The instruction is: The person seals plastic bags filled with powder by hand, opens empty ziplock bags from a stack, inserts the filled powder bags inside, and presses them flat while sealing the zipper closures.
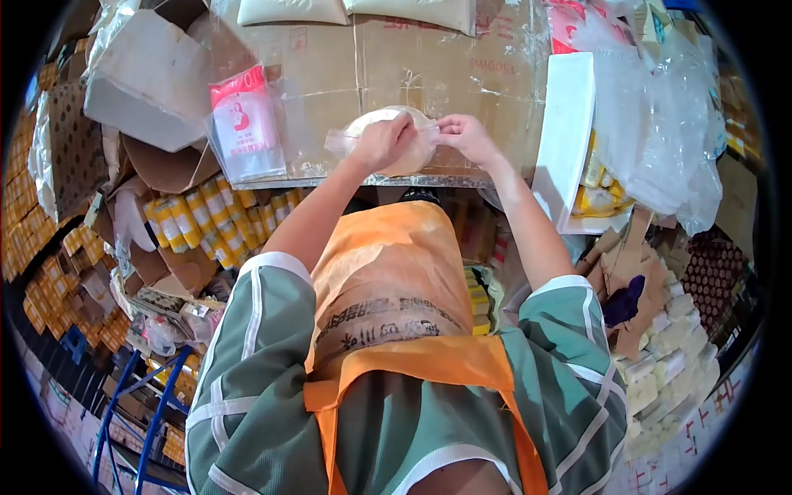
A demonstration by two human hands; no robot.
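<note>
Head camera looks forward and down over the apron (pixel 388 256), close; edges seem warped.

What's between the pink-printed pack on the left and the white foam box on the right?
In the head view, a pale filled bag lies between them on brown cardboard, with the left hand and right hand touching it.

Both arms (pixel 528 198) reach forward, left grip (pixel 386 142) curled, right grip (pixel 467 139) pinching nearby.
</note>
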